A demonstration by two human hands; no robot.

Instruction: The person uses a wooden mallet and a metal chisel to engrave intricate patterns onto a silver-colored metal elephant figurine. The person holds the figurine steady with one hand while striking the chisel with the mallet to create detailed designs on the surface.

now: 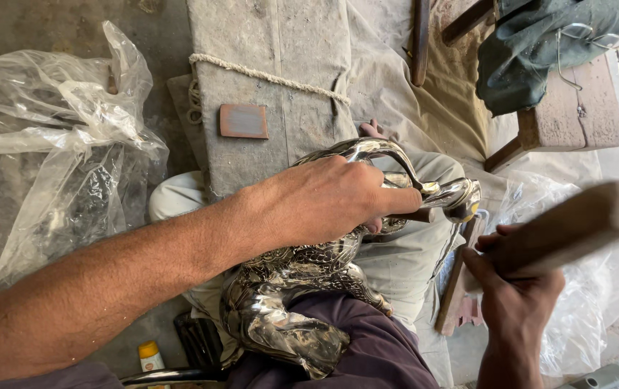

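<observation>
Silver bird figure (288, 288) lies across the person's lap, its curved neck under the left hand (324, 202), whose grip is closed around a small tool against it. Right hand (515, 288), beside, clenches a blurred wooden mallet (576, 223).

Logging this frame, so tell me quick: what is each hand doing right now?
Left hand: closed around the neck of the metal swan, with a thin tool.
Right hand: closed on a wooden mallet, blurred.
</observation>
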